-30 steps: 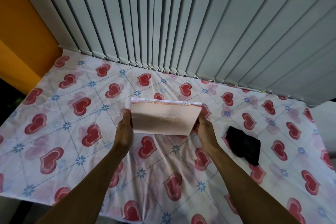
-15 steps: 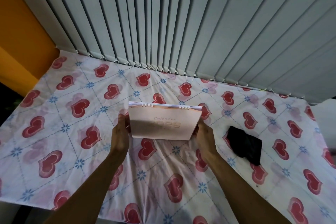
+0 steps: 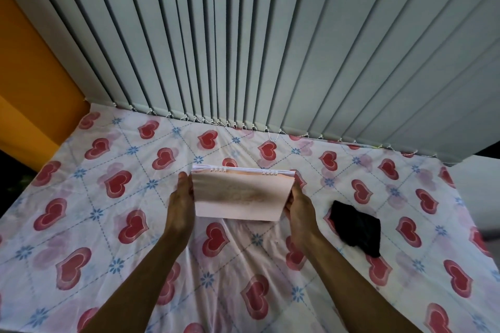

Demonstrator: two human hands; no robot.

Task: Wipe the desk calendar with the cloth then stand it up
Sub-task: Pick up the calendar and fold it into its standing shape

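Above heart-print sheet point(image 3: 113, 224), left hand point(image 3: 181, 204) and right hand point(image 3: 299, 207) gripping desk calendar point(image 3: 242, 194) by side edges, now tilting more upright; fingers clamped; black cloth point(image 3: 357, 227) lying right, untouched; standing step underway.

Desk calendar point(image 3: 243, 194) print — blurred, unreadable.

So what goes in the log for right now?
left hand: holding calendar | right hand: holding calendar | cloth: on sheet, untouched | step: standing it up

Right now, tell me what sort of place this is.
Probably a room at home: a surface under a heart-print sheet, vertical blinds covering what is likely a window behind it, and an orange wall at left.
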